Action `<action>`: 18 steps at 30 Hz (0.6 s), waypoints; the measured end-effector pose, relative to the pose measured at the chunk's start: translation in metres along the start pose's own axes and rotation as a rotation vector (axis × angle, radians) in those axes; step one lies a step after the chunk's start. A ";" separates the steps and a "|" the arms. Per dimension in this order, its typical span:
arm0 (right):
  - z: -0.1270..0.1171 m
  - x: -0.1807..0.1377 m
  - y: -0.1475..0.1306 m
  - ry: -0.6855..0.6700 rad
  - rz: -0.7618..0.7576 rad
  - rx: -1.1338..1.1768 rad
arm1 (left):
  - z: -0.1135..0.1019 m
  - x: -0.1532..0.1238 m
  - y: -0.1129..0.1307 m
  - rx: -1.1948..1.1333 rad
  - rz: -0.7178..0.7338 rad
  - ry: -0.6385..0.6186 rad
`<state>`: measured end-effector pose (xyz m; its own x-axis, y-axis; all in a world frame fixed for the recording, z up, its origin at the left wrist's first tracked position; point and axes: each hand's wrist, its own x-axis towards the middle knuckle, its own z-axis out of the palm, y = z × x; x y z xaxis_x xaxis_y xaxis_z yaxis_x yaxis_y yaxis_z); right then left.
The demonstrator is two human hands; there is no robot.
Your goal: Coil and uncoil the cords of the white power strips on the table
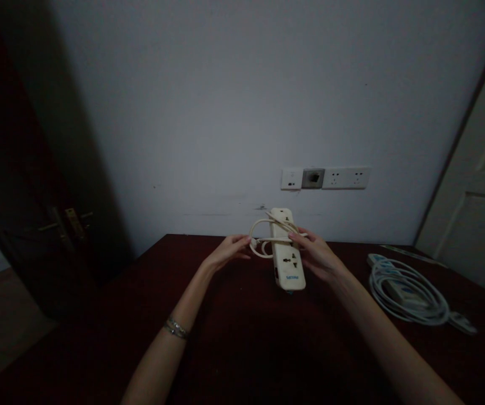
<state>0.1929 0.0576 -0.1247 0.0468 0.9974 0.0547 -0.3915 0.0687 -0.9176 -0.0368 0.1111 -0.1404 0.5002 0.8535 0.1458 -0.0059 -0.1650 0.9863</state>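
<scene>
Whitish paint covers the wall (217, 112) that I see behind the work, and below it spreads a dark red table (234, 343), its far edge meeting the wall. A dark door (23, 197) stands to the left, a pale one (474, 219) to the right. The table's left edge slants well away from the left hand (229, 251), with a broad stretch of dark top between them; more of it reaches toward the person, between the two forearms. Room is tighter on the right, where a coiled white extension lead (411, 295) lies near the right forearm.

Midway along the far side, the person holds a white power strip (282, 253), tilted, its far end toward the wall; whether its near end touches the table I can't tell. The right hand (318, 256) closes round its right side, thumb in front over the cord (260, 221), the other fingers partly hidden behind. Looped loosely across the strip, that cord reaches out to the left hand, where thumb and forefinger pinch it almost shut. A row of sockets (345, 178) sits on the wall just above, and a bracelet (176, 328) circles the left wrist.
</scene>
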 end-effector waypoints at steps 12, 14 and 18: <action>0.000 0.004 0.009 -0.001 -0.017 -0.139 | 0.007 0.016 -0.019 0.242 0.082 0.226; 0.003 0.002 0.007 -0.001 -0.019 -0.145 | 0.009 0.016 -0.017 0.377 0.156 0.264; 0.004 0.001 0.006 0.034 -0.015 -0.144 | 0.016 0.012 -0.013 0.630 0.264 0.332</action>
<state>0.1868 0.0587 -0.1290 0.0838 0.9948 0.0576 -0.2543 0.0772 -0.9640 -0.0166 0.1151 -0.1530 0.2633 0.8342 0.4846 0.4565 -0.5503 0.6991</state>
